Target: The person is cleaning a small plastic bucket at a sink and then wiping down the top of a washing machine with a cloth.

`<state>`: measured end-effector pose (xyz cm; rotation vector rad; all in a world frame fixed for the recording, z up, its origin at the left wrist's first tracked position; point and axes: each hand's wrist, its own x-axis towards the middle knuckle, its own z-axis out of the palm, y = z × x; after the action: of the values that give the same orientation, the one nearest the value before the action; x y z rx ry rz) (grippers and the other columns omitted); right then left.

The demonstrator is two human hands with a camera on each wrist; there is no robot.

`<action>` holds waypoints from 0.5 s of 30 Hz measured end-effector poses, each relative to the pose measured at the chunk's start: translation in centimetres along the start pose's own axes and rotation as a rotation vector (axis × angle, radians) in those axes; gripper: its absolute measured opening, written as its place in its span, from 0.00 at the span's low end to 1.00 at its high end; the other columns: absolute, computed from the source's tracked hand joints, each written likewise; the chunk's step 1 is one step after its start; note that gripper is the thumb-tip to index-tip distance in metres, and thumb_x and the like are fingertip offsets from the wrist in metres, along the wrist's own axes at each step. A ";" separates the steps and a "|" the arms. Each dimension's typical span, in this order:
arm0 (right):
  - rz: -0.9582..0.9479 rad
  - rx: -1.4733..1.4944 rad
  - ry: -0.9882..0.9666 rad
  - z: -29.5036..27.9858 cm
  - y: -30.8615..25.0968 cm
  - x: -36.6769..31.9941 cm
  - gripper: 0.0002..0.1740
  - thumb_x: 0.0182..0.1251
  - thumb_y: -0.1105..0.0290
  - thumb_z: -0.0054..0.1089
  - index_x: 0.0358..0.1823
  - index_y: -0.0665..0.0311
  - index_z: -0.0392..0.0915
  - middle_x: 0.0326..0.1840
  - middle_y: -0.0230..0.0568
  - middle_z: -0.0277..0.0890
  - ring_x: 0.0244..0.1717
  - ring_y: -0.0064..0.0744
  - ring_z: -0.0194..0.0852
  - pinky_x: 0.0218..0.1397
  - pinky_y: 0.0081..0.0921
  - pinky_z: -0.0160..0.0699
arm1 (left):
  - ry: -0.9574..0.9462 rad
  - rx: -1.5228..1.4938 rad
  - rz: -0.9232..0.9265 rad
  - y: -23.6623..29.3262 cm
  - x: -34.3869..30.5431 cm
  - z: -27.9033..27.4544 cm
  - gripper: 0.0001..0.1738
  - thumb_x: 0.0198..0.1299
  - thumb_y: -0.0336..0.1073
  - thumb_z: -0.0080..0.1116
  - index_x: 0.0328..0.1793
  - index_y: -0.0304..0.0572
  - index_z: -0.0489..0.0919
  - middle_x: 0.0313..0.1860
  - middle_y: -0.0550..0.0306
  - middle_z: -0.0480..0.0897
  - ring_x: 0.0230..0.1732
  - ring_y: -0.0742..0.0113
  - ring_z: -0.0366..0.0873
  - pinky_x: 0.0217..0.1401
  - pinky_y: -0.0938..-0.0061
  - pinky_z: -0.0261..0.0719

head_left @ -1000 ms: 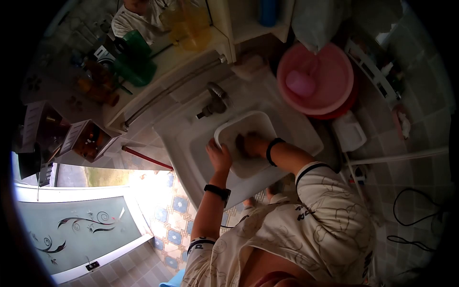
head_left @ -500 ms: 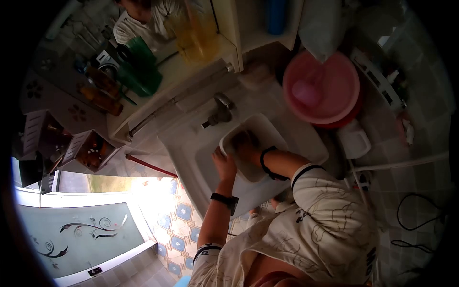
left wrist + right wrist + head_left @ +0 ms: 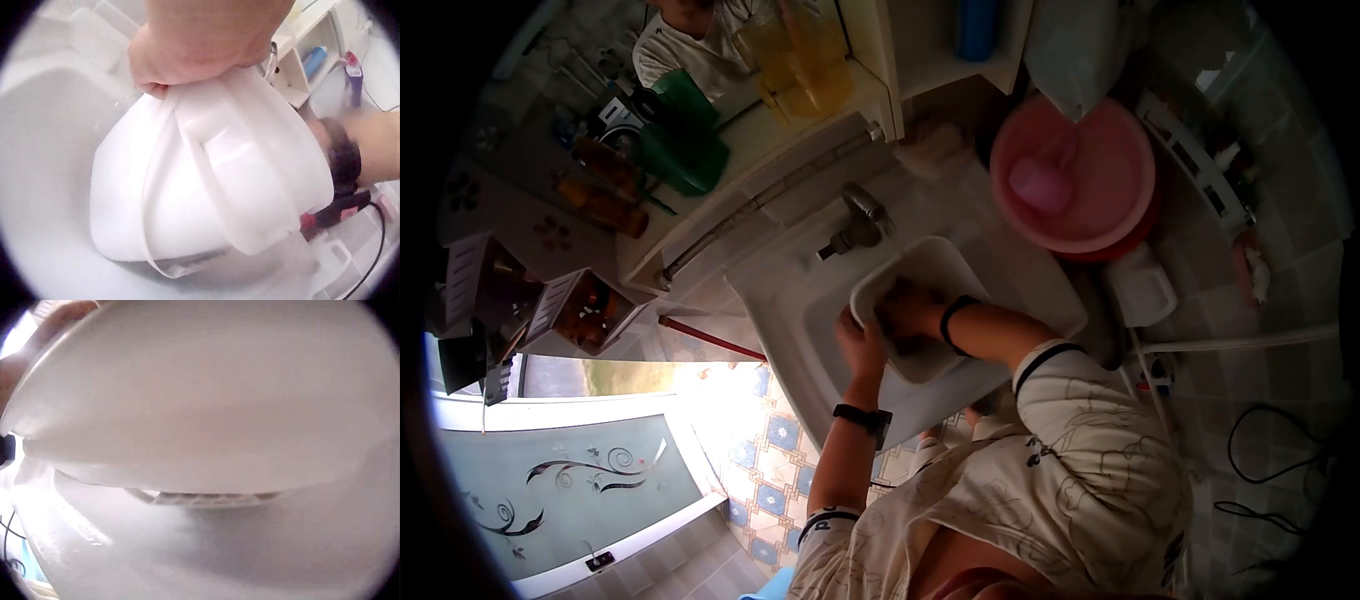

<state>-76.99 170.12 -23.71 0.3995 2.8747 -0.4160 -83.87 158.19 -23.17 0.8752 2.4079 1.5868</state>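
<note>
A white plastic bucket (image 3: 945,262) with a strap-like handle (image 3: 156,194) stands tilted in the washbasin (image 3: 820,310). My left hand (image 3: 862,342) grips its rim on the left side; in the left wrist view that hand (image 3: 200,50) is bent over the rim. Inside the bucket is my right hand (image 3: 912,308), low and in shadow, and I cannot tell whether its fingers hold something. Only the bucket's pale wall (image 3: 200,394) and the left hand (image 3: 40,340) at its edge show in the right wrist view; the right fingers are hidden there.
A metal faucet (image 3: 858,225) stands at the basin's back. Right of the basin sits a pink tub (image 3: 1115,190) with a pink scoop (image 3: 1040,185) in it. A green jug (image 3: 685,150) and a yellow jug (image 3: 815,85) stand on the shelf. A red pole (image 3: 710,338) leans left.
The right hand has shifted about inside the bucket, towards the side where the left hand grips. The left hand keeps its hold on the rim. The head view has shifted slightly.
</note>
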 end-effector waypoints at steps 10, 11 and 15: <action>-0.201 -0.281 -0.502 3.3 4.1 0.0 0.19 0.59 0.59 0.53 0.48 0.61 0.75 0.52 0.49 0.70 0.50 0.57 0.68 0.56 0.54 0.59 | -0.020 0.003 0.035 0.0 -0.6 -0.2 0.25 0.51 0.33 0.45 0.56 0.27 0.66 0.45 0.38 0.68 0.48 0.42 0.66 0.53 0.58 0.65; -0.200 -0.281 -0.501 3.2 4.4 0.4 0.19 0.59 0.59 0.53 0.48 0.61 0.75 0.52 0.49 0.70 0.50 0.57 0.68 0.56 0.54 0.59 | -0.020 0.003 0.036 0.2 -0.7 -0.3 0.25 0.51 0.33 0.45 0.56 0.27 0.66 0.45 0.38 0.68 0.48 0.42 0.66 0.53 0.58 0.65; 0.149 0.004 -0.082 -1.9 1.9 -1.1 0.17 0.60 0.58 0.52 0.50 0.50 0.76 0.53 0.44 0.71 0.50 0.50 0.70 0.57 0.46 0.63 | -0.033 0.012 -0.020 0.2 -1.0 -0.4 0.25 0.51 0.34 0.45 0.56 0.27 0.66 0.45 0.38 0.68 0.48 0.41 0.66 0.54 0.57 0.64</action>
<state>-75.67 172.19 -22.08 0.5794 2.7424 -0.4015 -83.16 157.41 -23.03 0.8697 2.3992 1.5402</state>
